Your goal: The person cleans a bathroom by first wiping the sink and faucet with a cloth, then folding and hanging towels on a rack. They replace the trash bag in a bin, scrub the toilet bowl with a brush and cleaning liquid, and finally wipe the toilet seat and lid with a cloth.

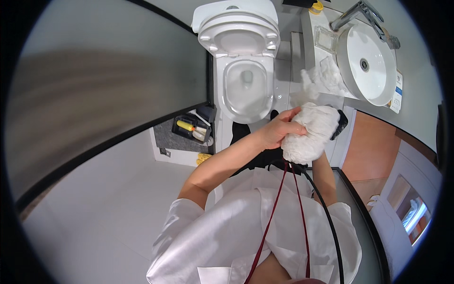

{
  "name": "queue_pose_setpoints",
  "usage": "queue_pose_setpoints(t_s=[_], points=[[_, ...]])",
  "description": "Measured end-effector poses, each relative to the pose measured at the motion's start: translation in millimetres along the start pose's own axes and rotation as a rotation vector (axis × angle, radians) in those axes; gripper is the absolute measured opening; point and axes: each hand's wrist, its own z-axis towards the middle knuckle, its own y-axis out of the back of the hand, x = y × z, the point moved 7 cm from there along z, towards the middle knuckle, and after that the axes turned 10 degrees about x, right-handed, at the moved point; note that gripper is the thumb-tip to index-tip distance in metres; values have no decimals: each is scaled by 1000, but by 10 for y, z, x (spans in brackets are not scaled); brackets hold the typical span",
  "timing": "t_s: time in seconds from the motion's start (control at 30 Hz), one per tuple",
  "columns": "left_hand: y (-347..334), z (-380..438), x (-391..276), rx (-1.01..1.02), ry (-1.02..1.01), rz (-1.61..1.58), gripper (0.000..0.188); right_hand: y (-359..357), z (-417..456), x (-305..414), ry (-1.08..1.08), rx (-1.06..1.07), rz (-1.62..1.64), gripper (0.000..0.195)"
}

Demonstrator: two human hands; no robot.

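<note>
My left hand (pixel 282 128) grips a crumpled white cloth or wad of paper (pixel 311 132) from its left side, thumb laid across the front. The bundle is held up in front of my body. My right forearm rises behind it, and the bundle hides my right hand, so its hold cannot be made out. Something black and shiny (pixel 339 125) sticks out at the bundle's right edge. Beyond it, more crumpled white paper or cloth (pixel 328 75) lies on the washbasin counter and hangs over its edge.
Ahead stands a toilet (pixel 248 90) with its lid raised. A round white washbasin (pixel 372 64) with a chrome tap (pixel 358 16) and a glass dish (pixel 325 39) is at right. A frosted-glass panel (pixel 117 71) stands at left, near a black caddy (pixel 193 126). Red cords and a black cable hang before me.
</note>
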Motion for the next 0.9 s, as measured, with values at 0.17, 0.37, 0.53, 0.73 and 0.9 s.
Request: queue_pose_setpoints(t_s=[0.17,0.37,0.53,0.73,0.9], points=[[178,173,-264,-36,39,-35,58,-431,127,296,325,90,-153,88],[1134,494,-345,-256,203,847,42,275,326,-259,137,-269,-266,62],[2311,440,-1332,-754,-115,346,80,538,382,-438,197,-269,54,48],[2667,530,-2133,-619,-671,-255,106,573,354,70,74,-256,-83,55],[2510,-118,-1051,-635,-696,-274,82,-90,639,525,23,-299,-375,58]])
